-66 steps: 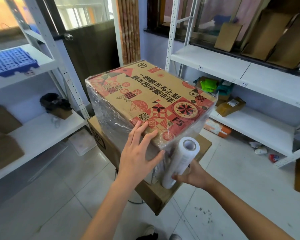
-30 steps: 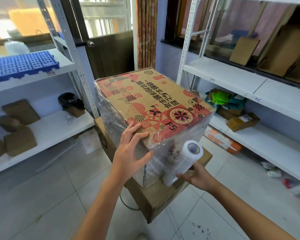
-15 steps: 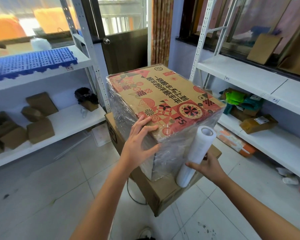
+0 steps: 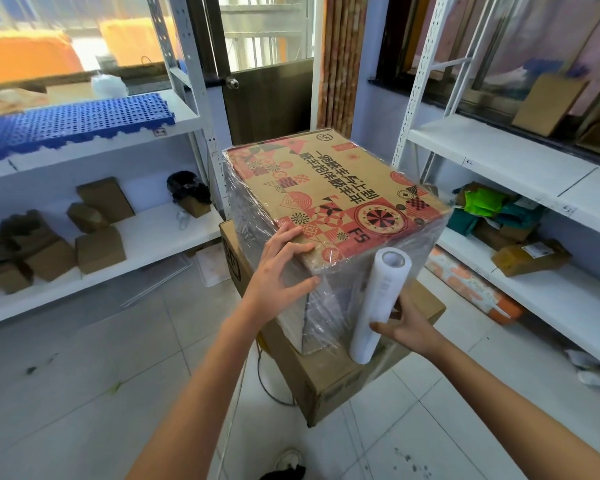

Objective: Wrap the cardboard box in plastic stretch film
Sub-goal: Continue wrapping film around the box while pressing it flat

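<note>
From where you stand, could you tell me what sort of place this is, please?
Probably a small parcel packing or storage room: white metal shelving holding cardboard boxes, wrapped parcels on the right shelf, and a printed cardboard box being stretch-wrapped.

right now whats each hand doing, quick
Left hand: open, fingers spread on the near top corner of the cardboard box.
Right hand: holds the stretch film roll.

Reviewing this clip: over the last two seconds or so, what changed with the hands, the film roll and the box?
Little changed. The right hand still holds the roll near its lower end at the box's near corner; the roll now stands a bit more upright. The left hand stays spread over the box's near top edge. Nothing was let go. Mostly the camera moved, showing more of the left shelves.
</note>
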Motion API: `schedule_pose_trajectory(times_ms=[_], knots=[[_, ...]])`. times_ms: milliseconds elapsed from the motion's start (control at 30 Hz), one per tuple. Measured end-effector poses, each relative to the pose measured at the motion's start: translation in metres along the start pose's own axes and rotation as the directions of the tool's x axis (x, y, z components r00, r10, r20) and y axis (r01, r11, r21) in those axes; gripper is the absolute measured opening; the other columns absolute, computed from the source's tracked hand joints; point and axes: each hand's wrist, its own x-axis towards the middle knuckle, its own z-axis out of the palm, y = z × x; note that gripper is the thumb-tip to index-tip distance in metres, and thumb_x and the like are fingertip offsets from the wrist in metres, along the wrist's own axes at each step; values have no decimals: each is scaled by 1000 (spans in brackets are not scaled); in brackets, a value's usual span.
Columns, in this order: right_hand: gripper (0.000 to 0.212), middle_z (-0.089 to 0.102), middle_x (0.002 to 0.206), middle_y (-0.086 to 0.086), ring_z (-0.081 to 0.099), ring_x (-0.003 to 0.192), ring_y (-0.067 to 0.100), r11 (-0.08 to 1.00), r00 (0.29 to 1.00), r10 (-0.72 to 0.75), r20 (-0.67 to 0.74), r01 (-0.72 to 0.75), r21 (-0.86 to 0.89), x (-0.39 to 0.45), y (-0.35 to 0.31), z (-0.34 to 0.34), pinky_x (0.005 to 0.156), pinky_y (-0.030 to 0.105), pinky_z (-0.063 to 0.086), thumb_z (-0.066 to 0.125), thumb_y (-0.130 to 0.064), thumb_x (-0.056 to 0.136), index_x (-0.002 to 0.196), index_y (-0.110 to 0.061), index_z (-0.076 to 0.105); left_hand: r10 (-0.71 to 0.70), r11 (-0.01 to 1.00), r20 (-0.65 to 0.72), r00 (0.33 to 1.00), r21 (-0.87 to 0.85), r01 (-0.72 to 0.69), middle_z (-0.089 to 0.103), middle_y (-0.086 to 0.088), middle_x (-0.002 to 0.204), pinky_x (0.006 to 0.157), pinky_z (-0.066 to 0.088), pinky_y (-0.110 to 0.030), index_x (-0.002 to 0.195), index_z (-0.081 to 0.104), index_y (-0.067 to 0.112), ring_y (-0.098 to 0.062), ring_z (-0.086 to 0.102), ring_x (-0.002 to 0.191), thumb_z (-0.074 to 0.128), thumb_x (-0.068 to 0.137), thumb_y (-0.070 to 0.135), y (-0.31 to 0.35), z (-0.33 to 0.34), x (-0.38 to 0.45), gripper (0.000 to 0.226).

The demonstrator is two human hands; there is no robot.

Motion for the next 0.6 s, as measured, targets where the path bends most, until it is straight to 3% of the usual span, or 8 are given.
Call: schedule_pose_trajectory(times_ms=[100,267,433,600], knots=[[68,58,119,-6,57,108,9,1000,999,-20,27,20,-15,0,-1,-2,82,21,50,81,-18,73,129,-19,42,-18,1000,4,1000,0,18,30,21,141,109,8,-18,118,52,32,-5,11,143,70,78,36,-2,-2,-1,44],[57,62,110,-11,60,101,7,1000,1000,-9,16,9,-14,-2,2,-1,73,11,50,82,-19,72,120,-19,50,-16,1000,5,1000,3,16,30,19,143,108,6,-9,119,54,30,-5,11,143,70,78,38,0,3,-3,44],[55,61,110,-7,58,101,5,1000,1000,-15,3,15,-20,-4,3,-3,72,12,50,82,-19,72,118,-18,51,-36,999,-4,999,-16,36,33,15,143,108,8,-16,118,53,30,-5,11,143,70,78,35,2,5,-3,44],[54,64,105,-4,60,96,6,1000,998,4,-60,-3,13,-3,7,0,70,11,48,83,-19,71,116,-11,54,-32,998,-14,999,-59,32,34,9,144,114,14,-36,117,51,35,-9,12,144,71,77,31,2,2,-4,45]])
